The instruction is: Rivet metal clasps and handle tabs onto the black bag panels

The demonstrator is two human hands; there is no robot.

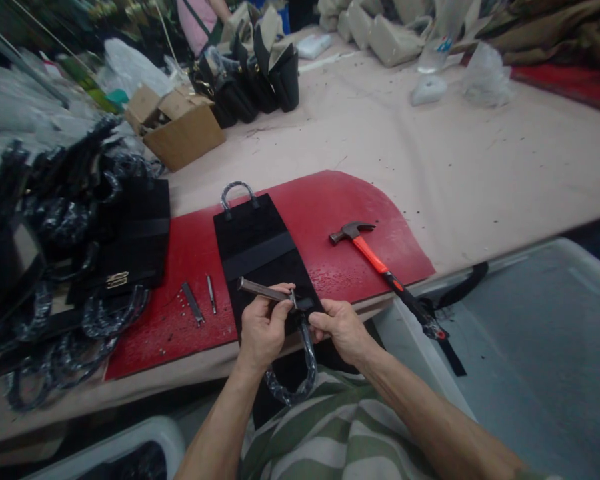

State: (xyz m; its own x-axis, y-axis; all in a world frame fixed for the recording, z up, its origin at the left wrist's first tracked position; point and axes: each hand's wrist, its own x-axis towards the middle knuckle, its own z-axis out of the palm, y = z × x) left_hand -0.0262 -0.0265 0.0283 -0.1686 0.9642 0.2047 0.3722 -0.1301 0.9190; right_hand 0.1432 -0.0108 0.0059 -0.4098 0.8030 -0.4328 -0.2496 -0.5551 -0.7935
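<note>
My left hand (266, 327) is closed around a thick metal rod (263, 289) that looks like a hand punch, its narrow end against the black bag panel (253, 230). My right hand (344, 328) pinches the panel's edge close to the base of the plastic-wrapped handle (309, 360). That handle hangs over the table's front edge toward my lap. A second wrapped handle (237, 187) stands at the panel's far end. The panel lies on a red mat (300, 193). Exactly where the rod touches is partly hidden by my fingers.
Right on the mat lies a claw hammer (367, 252), its grip past the table edge. Two small metal tools (193, 305) lie left, near tiny studs. Black bag pieces (140, 233) are piled left; behind are a cardboard box (185, 137) and black bags (285, 80). A bin (545, 320) stands right.
</note>
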